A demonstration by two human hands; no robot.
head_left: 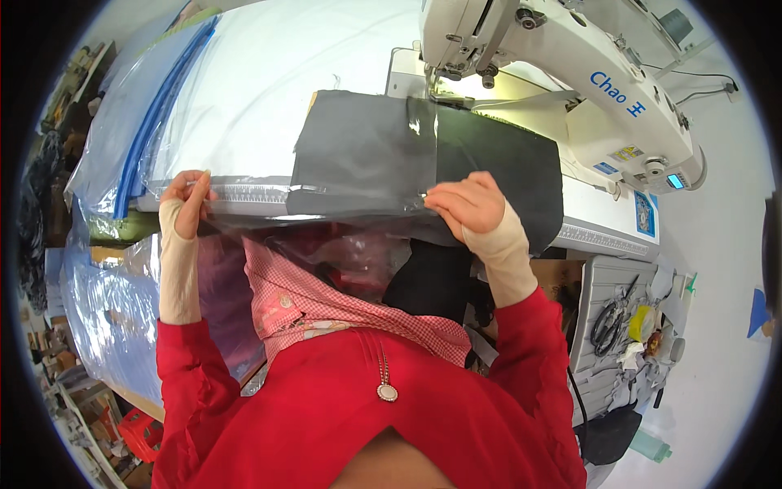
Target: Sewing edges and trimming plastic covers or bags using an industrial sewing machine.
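A clear plastic sheet [252, 213] stretches along the table's front edge, between my two hands. My left hand [187, 200] pinches its left end, above the printed ruler strip. My right hand [472, 204] is closed at the sheet's right part, over the dark cloth; a small shiny spot shows at its fingertips. Beneath lies a dark grey fabric piece [358, 147], with a darker panel [505, 163] at its right. The far edge of the cloth lies by the needle area of a white sewing machine [554, 73].
The ruler strip [603, 238] runs along the table's front edge. Clear plastic with a blue edge [163, 114] drapes over the left side. At the right, a grey tray [599, 326] carries scissors [611, 326], a yellow item [642, 322] and scraps. A pink checked cloth [285, 301] covers my lap.
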